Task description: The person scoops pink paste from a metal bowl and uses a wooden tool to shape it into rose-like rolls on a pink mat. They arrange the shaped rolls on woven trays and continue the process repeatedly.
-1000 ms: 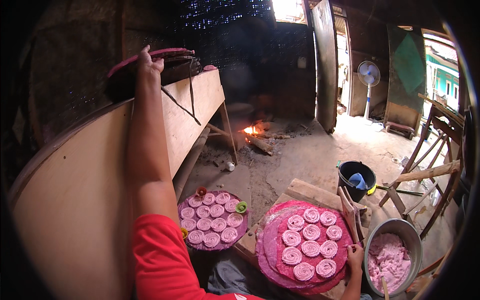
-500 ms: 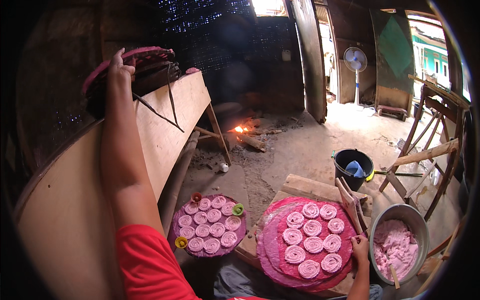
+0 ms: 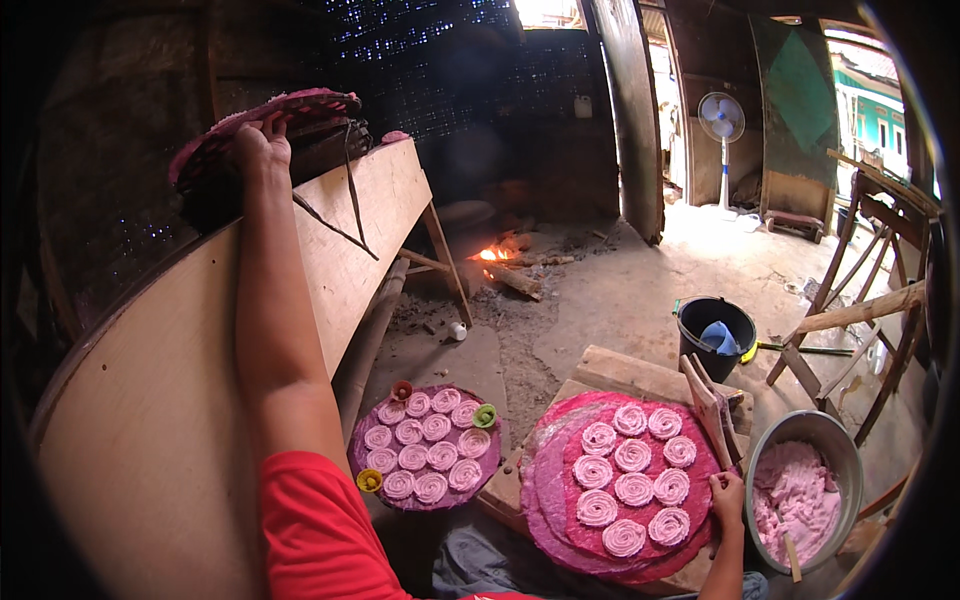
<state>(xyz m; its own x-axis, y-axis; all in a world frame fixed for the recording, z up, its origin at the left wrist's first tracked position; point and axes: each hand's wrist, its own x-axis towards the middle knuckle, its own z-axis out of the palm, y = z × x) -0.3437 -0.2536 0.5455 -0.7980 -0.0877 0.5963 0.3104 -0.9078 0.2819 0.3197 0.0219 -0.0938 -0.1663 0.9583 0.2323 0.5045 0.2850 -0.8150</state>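
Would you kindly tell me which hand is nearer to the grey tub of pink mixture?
Right. The right hand sits just left of the grey tub; the left hand is far off, at the upper left, touching a round pink-edged tray.

Pink tray [image 3: 212, 150]: rim now uncovered.
Left hand [image 3: 262, 148]: fingers, earlier jutting above that rim, now lie beneath it.
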